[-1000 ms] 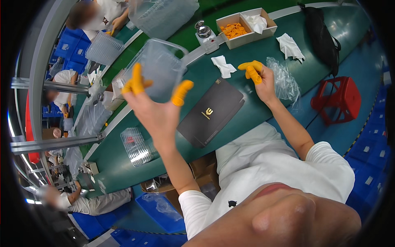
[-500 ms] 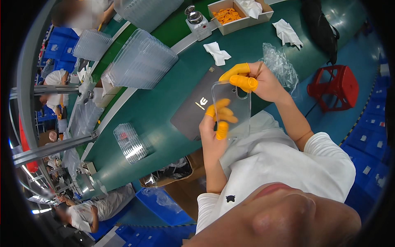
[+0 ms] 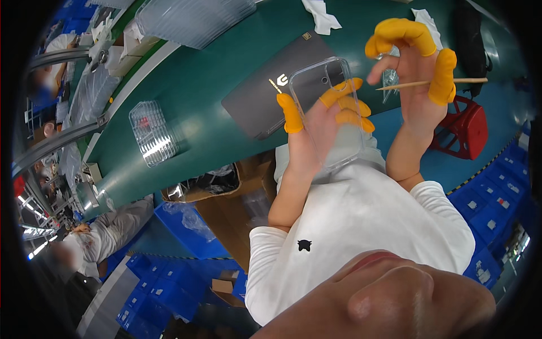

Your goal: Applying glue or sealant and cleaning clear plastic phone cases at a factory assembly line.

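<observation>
A clear phone case (image 3: 309, 85) with a camera cutout is in my left hand (image 3: 323, 133). The yellow-covered thumb lies along its left edge, and the other fingers show through or past it at the right. Higher up and apart from the case is my right hand (image 3: 420, 104), also wearing yellow finger covers. Its fingers curl, and a thin pointed wooden stick (image 3: 471, 80) crosses its palm, tucked by a yellow-covered finger. Under the case, on the green table (image 3: 203, 121), lies a dark grey flat panel (image 3: 254, 107) with a white logo.
To the left stands a stack of small clear trays (image 3: 152, 133), with larger clear trays (image 3: 192, 22) beyond. White tissue (image 3: 323, 17) lies at the far side. A cardboard box (image 3: 240, 183) sits below the table edge, a red stool (image 3: 471, 127) to the right. Another person (image 3: 107, 243) is at lower left.
My right hand has left the phone case and moved up and right, the stick now in plain sight. My left hand alone holds the case. The view has shifted.
</observation>
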Action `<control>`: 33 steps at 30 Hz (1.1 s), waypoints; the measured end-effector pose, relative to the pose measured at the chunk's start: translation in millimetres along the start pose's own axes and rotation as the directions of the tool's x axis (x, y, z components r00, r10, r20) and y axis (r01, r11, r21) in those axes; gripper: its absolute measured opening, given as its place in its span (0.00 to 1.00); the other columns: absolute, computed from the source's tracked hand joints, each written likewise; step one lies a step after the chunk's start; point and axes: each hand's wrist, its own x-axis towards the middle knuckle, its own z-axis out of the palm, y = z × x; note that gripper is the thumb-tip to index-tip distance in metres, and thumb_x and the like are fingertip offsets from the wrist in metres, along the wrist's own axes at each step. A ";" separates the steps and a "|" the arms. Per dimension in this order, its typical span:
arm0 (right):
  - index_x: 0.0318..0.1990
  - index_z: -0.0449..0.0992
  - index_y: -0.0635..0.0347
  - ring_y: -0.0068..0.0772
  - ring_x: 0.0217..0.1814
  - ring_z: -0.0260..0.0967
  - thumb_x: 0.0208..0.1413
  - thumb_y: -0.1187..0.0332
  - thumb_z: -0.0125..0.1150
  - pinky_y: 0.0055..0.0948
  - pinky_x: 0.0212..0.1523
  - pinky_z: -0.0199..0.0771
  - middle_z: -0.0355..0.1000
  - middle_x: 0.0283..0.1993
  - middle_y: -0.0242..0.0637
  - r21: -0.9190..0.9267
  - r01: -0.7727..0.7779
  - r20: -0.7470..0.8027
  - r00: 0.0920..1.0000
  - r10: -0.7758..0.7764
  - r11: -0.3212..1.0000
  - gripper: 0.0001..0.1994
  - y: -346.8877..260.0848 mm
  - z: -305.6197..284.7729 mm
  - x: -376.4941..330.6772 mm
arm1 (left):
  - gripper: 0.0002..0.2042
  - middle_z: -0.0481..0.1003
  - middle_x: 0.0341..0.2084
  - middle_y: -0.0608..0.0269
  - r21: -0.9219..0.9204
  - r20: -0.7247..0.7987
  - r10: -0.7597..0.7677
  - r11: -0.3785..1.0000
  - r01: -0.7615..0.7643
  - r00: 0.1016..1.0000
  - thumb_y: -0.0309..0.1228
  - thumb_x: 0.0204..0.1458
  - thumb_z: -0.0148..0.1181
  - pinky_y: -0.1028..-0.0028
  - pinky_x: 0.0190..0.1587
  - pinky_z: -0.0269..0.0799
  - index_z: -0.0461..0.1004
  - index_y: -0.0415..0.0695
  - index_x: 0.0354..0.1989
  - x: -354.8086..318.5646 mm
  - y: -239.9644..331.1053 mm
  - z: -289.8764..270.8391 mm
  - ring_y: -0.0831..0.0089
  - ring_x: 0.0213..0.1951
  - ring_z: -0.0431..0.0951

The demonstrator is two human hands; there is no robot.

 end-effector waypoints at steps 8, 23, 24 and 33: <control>0.33 0.71 0.70 0.15 0.20 0.58 0.62 0.69 0.54 0.16 0.20 0.55 0.65 0.21 0.31 -0.278 0.218 0.006 0.974 -0.225 0.935 0.11 14.7 42.3 -11.8 | 0.52 0.70 0.46 0.50 0.168 -0.133 0.152 0.977 -0.129 0.979 0.72 0.49 0.16 0.65 0.53 0.63 0.59 0.31 0.60 -8.4 -3.0 18.1 0.60 0.45 0.73; 0.33 0.80 0.60 0.17 0.18 0.64 0.51 0.68 0.66 0.15 0.20 0.60 0.70 0.20 0.29 -0.477 0.157 -0.016 0.982 -0.187 0.865 0.06 20.7 47.0 -9.0 | 0.41 0.59 0.60 0.48 0.433 -0.092 0.273 0.877 -0.208 0.958 0.65 0.57 0.25 0.59 0.63 0.49 0.51 0.38 0.64 -17.8 1.7 12.8 0.58 0.61 0.59; 0.33 0.80 0.60 0.17 0.18 0.64 0.51 0.68 0.66 0.15 0.20 0.60 0.70 0.20 0.29 -0.478 0.155 -0.018 0.982 -0.186 0.865 0.06 21.7 46.8 -8.8 | 0.42 0.59 0.60 0.48 0.438 -0.079 0.269 0.874 -0.209 0.960 0.65 0.57 0.25 0.60 0.63 0.49 0.51 0.38 0.64 -17.4 2.7 12.1 0.58 0.61 0.59; 0.33 0.71 0.67 0.14 0.19 0.60 0.60 0.70 0.56 0.15 0.21 0.58 0.66 0.20 0.30 -0.446 0.237 -0.008 0.963 -0.268 0.863 0.08 36.0 46.2 -11.4 | 0.46 0.63 0.57 0.51 0.520 -0.107 0.240 0.841 -0.152 0.965 0.68 0.55 0.23 0.63 0.60 0.54 0.53 0.33 0.63 -17.0 3.0 7.5 0.60 0.57 0.63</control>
